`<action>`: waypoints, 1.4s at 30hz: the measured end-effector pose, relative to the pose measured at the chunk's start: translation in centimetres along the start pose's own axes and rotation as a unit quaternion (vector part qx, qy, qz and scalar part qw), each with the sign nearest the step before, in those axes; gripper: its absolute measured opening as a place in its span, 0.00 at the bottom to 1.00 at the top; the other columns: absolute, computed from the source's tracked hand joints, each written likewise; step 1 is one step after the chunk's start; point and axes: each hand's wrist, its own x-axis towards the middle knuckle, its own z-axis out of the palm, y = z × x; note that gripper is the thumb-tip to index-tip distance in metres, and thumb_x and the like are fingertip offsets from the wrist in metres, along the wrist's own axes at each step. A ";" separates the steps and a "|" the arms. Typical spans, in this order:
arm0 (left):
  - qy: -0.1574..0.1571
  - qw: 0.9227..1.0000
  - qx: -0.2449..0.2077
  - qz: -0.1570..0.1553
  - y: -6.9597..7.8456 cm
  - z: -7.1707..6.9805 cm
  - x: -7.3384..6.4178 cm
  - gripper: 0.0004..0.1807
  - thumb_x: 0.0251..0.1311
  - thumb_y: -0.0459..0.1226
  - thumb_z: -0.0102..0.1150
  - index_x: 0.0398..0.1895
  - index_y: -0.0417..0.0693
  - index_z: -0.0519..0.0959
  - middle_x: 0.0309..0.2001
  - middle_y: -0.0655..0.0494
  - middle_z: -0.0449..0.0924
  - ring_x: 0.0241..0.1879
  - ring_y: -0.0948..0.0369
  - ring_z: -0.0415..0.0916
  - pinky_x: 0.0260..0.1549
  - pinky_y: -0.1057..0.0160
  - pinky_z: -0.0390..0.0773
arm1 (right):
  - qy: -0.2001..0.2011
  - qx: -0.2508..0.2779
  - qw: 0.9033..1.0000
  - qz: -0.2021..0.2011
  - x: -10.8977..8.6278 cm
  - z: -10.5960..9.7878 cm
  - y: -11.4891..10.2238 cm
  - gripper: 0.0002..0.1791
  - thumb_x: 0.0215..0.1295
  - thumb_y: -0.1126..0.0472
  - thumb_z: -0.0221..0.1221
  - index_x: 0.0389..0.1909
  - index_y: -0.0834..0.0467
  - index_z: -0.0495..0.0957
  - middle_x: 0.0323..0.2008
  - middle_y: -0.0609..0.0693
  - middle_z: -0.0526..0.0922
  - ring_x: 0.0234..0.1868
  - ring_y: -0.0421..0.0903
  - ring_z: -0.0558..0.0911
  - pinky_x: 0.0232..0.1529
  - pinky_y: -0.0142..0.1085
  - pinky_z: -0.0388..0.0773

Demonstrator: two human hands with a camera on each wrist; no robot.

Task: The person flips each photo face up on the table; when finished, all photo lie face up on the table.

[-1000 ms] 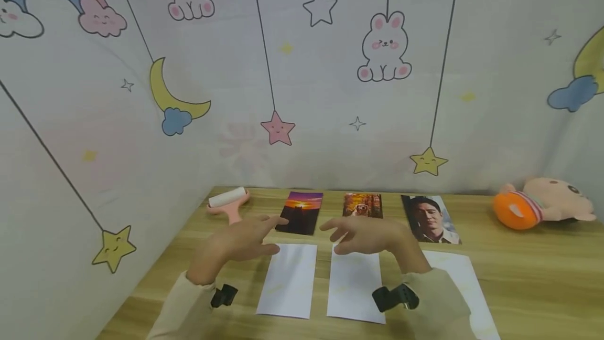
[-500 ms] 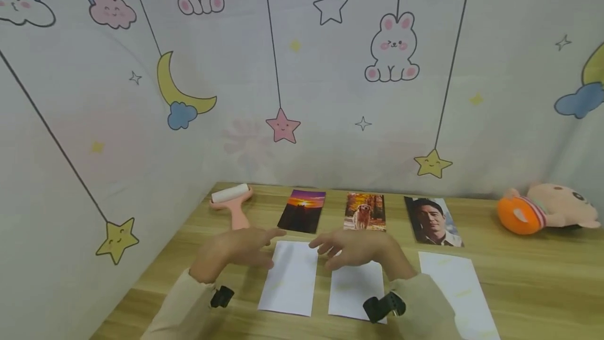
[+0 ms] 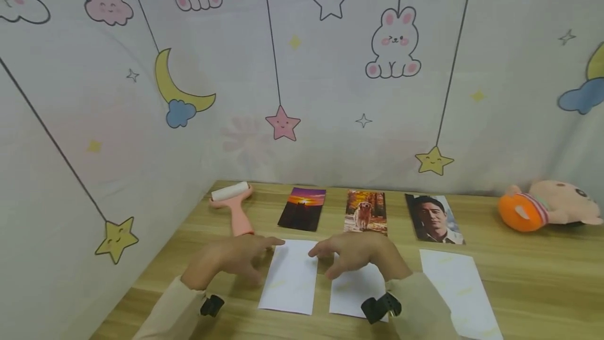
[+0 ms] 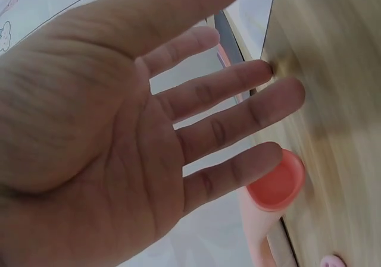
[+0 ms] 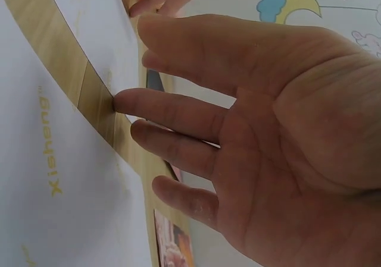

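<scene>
Three white paper sheets lie in a row: a left sheet (image 3: 289,282), a middle sheet (image 3: 356,293) and a right sheet (image 3: 460,290). My left hand (image 3: 231,258) hovers at the left sheet's upper left, fingers extended and palm bare in the left wrist view. Between the left and middle sheets, my right hand (image 3: 354,253) reaches out, overlapping the top of the middle one; its fingers are spread and hold nothing. In the right wrist view the middle sheet (image 5: 77,178) bears yellow "Xisheng" print.
Behind the sheets lie a sunset photo (image 3: 302,209), a dog photo (image 3: 365,211) and a portrait photo (image 3: 434,218). A pink roller (image 3: 238,209) lies at the back left, its handle end near my left hand. A plush toy (image 3: 547,206) rests at the back right.
Both hands have come down and back toward me, away from the photos and over the sheets. The roller and the dog photo show more fully than a second ago.
</scene>
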 end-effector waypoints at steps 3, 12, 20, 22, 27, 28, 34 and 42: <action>0.003 1.000 0.005 0.016 0.1 0.0 0.1 0.46 0.51 0.36 0.75 0.74 0.47 0.63 0.61 0.47 0.76 0.52 0.61 0.73 0.59 0.53 0.72 | -0.005 -0.004 1.000 0.004 0.0 0.0 -0.1 0.30 0.63 0.59 0.66 0.67 0.55 0.73 0.63 0.48 0.77 0.65 0.43 0.73 0.67 0.43 0.65; -0.008 1.000 0.014 0.011 0.6 -0.2 -0.1 0.46 0.51 0.37 0.76 0.74 0.48 0.64 0.60 0.48 0.77 0.52 0.60 0.74 0.58 0.52 0.73 | -0.016 0.018 0.999 0.023 0.1 0.0 -0.5 0.29 0.63 0.60 0.66 0.66 0.54 0.73 0.61 0.51 0.80 0.64 0.43 0.75 0.67 0.44 0.66; 0.002 1.000 0.012 0.022 0.7 0.0 0.3 0.46 0.52 0.38 0.76 0.74 0.45 0.63 0.59 0.48 0.77 0.52 0.60 0.73 0.59 0.53 0.72 | -0.018 0.018 0.999 0.022 0.1 0.1 -0.4 0.29 0.64 0.63 0.64 0.67 0.55 0.73 0.62 0.51 0.79 0.65 0.43 0.74 0.68 0.43 0.64; 0.008 1.000 0.016 0.025 0.8 0.0 0.3 0.46 0.51 0.39 0.76 0.73 0.45 0.63 0.58 0.48 0.78 0.52 0.60 0.74 0.59 0.52 0.73 | -0.018 0.021 0.999 0.022 0.1 0.1 -0.4 0.29 0.64 0.64 0.64 0.67 0.55 0.73 0.62 0.52 0.79 0.65 0.43 0.73 0.68 0.43 0.64; 0.017 0.999 0.023 0.016 1.0 0.2 0.5 0.47 0.50 0.41 0.78 0.73 0.47 0.64 0.56 0.49 0.79 0.53 0.58 0.76 0.58 0.51 0.74 | -0.016 0.033 0.999 0.020 0.3 0.2 -0.3 0.30 0.63 0.65 0.64 0.67 0.54 0.73 0.62 0.51 0.79 0.66 0.43 0.73 0.68 0.42 0.64; 0.017 1.000 0.023 0.013 1.0 0.2 0.5 0.47 0.49 0.41 0.78 0.73 0.48 0.64 0.56 0.49 0.79 0.53 0.57 0.76 0.57 0.51 0.74 | -0.016 0.033 0.999 0.014 0.4 0.3 -0.3 0.30 0.63 0.66 0.63 0.67 0.55 0.72 0.63 0.51 0.78 0.66 0.42 0.73 0.68 0.41 0.64; 0.019 0.999 0.034 -0.008 1.4 0.4 0.3 0.49 0.47 0.46 0.79 0.73 0.53 0.64 0.55 0.50 0.80 0.50 0.57 0.77 0.55 0.51 0.75 | -0.013 0.042 0.999 -0.013 0.7 0.6 0.1 0.31 0.64 0.67 0.61 0.69 0.59 0.69 0.65 0.53 0.76 0.67 0.44 0.72 0.69 0.39 0.63; 0.020 0.998 0.053 -0.041 2.2 0.8 0.3 0.56 0.40 0.55 0.81 0.75 0.61 0.62 0.59 0.49 0.78 0.54 0.56 0.76 0.54 0.50 0.75 | -0.009 0.088 0.996 0.016 0.9 0.7 0.1 0.33 0.66 0.67 0.60 0.72 0.55 0.65 0.65 0.53 0.76 0.68 0.46 0.71 0.71 0.44 0.61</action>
